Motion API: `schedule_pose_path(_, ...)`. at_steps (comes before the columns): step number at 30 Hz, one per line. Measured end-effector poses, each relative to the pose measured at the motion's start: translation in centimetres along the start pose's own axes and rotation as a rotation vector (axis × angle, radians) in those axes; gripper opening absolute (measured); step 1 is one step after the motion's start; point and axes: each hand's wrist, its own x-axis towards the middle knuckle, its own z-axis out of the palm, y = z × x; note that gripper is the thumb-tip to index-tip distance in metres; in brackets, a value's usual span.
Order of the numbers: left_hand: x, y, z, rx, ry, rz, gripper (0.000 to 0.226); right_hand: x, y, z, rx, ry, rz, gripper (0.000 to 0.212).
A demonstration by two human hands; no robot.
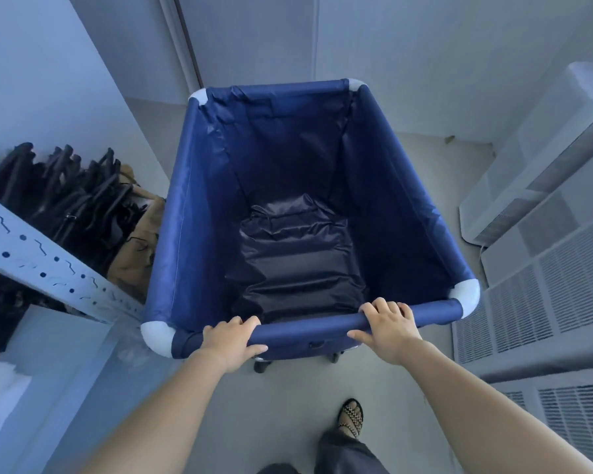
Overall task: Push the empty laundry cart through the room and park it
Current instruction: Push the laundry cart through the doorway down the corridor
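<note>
We have the cart (308, 213) between the shelf (48, 261) and the vent units (545, 302), empty. Our left hand (231, 340) and right hand (387, 323) curl their fingers round its near rail. We judge we're mid-push; next, steer straight toward the wall.

Light: cool, bluish, even, fairly bright. Shadow: darkest at the bottom of the cart (298, 254). Distortion: strong wide-angle bowing at edges. Focus: shelf rail (48, 265) slightly soft.

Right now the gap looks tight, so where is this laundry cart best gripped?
The near top rail, from behind, hands apart, as the left hand and right hand grip it now: a round, level bar fingers can wrap.
</note>
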Motion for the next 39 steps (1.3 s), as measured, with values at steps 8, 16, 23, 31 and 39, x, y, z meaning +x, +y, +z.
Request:
schedule_pose_path(8, 6.1, 6.5, -2.3, -0.103, -0.011, -0.028, 0.037, 5.4, 7.4, -3.1, -0.069, -0.035, -0.030, 0.066)
schedule_pose_path(16, 11.8, 9.5, -3.6, -0.049, 0.166, 0.142, 0.048, 11.0, 12.1, -5.3, -0.140, -0.041, -0.031, 0.074)
schedule_pose_path(23, 16.6, 8.4, -6.0, -0.029, 0.245, 0.132, 0.050, 16.9, 12.9, -7.3, -0.093, 0.000, -0.069, 0.065)
schedule_pose_path(31, 23.9, 6.9, -10.6, -0.049, 0.324, 0.072, 0.050, 26.3, 13.7, -11.7, -0.110, -0.031, -0.126, 0.063)
schedule_pose_path(39, 29.9, 8.1, -15.4, -0.175, 0.270, -0.032, 0.046, 34.2, 16.6, -15.5, -0.165, -0.052, -0.191, 0.069)
